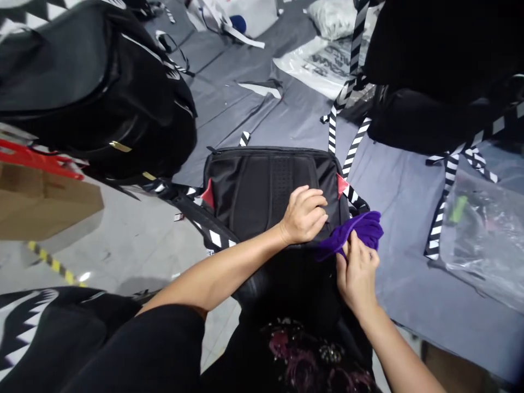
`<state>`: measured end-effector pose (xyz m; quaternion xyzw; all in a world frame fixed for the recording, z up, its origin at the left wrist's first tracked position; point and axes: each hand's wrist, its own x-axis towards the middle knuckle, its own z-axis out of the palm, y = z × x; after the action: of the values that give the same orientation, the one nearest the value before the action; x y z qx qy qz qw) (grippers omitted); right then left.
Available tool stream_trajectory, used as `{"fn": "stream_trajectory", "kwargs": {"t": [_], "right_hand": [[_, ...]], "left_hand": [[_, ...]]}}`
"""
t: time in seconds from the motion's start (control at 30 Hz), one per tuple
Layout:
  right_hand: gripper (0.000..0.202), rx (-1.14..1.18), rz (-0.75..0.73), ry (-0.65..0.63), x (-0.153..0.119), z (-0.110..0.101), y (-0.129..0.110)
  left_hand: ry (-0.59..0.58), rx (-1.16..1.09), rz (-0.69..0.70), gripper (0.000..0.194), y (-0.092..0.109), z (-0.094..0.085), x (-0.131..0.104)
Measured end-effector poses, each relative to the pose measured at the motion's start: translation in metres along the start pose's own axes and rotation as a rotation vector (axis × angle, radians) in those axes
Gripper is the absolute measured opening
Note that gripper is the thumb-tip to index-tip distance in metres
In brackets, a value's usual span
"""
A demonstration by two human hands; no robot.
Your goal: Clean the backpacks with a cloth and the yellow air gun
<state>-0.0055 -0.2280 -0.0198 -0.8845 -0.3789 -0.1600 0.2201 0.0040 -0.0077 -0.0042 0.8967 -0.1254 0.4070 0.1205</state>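
A black backpack lies in front of me at the table's near edge, its padded panel facing up and red triangles at both sides. Over its lower right part, my left hand is closed with curled fingers. What is under those fingers is hidden. My right hand pinches a bunched purple cloth beside the backpack's right edge. The cloth's left end overlaps the bag. Black-and-white striped straps run off the backpack's upper right.
Another black bag bulges at the left, above a cardboard box. Dark bags stand at the right on the grey-covered table. Clear plastic and white packaging lie there too. Below left is a shark-tooth-patterned bag.
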Motion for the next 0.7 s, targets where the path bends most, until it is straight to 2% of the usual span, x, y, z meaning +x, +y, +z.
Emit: {"fn": "stream_trajectory", "kwargs": {"t": [0.17,0.4,0.7], "right_hand": [[0.066,0.044,0.044,0.013,0.013,0.010,-0.001],[0.065,0.190,-0.019,-0.062,0.054,0.008,0.007],[0.058,0.232,-0.006,-0.069,0.063,0.009,0.007]], "left_hand": [[-0.028,0.004,0.007,0.026,-0.003,0.005,-0.001],[0.148,-0.052,0.075,0.009,-0.001,0.004,0.007],[0.141,-0.050,0.063,0.008,-0.002,0.005,0.006]]}}
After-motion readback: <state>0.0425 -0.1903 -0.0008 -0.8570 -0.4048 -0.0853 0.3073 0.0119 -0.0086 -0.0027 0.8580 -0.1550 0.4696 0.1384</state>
